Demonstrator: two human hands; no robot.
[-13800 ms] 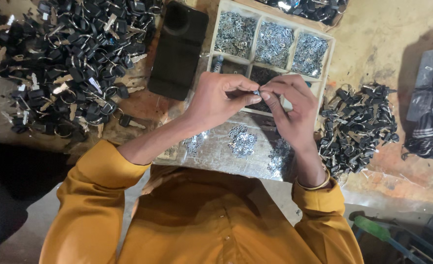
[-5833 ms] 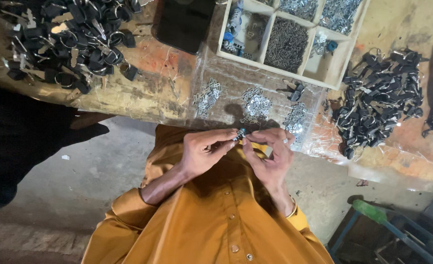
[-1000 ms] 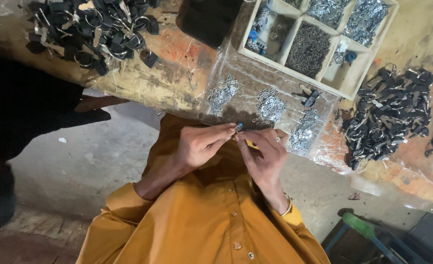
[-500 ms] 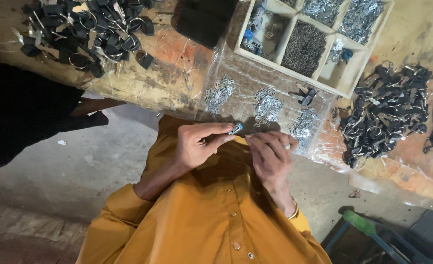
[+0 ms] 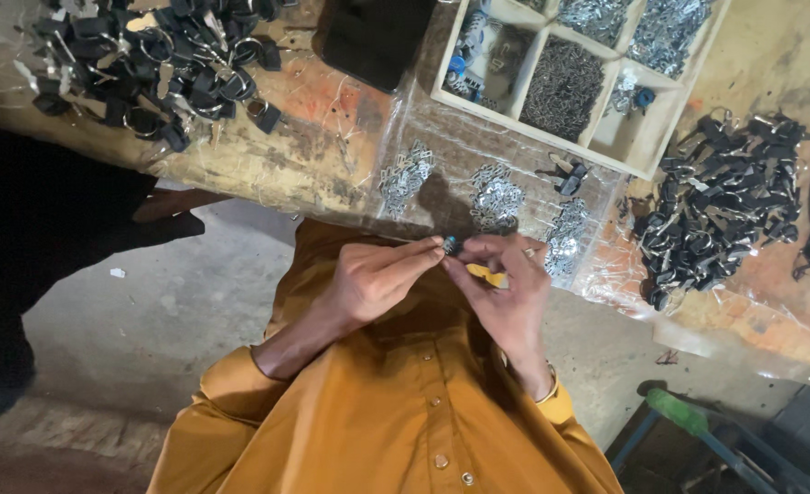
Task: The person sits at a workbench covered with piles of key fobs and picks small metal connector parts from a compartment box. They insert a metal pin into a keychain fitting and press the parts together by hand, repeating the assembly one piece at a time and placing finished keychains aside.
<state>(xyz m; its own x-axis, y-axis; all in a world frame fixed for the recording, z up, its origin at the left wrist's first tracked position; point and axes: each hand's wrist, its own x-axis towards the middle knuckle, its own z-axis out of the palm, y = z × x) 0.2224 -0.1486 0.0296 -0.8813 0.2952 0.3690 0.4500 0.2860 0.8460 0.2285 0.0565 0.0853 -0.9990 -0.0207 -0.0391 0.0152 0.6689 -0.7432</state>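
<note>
right, fingertips first: the left hand [image 5: 368, 279] and the right hand [image 5: 506, 293] meet tip to tip over the lap, both pinching one small dark part [image 5: 451, 244] between thumb and forefinger, just off the near edge of the workbench [image 5: 332, 174]. the other fingers curl in loose. looks to me like a fitting step, two tiny bits being joined or a ring worked on; too small to tell which. the next move, i'd judge, wants a steady pinch and a fine twist with no slip. moving outward: little heaps of silvery metal pieces [image 5: 496, 197] lie on clear plastic sheeting just past the hands, beyond them a wooden compartment tray [image 5: 648, 165], and piles of black parts [image 5: 716, 201] well off on either side.
</note>
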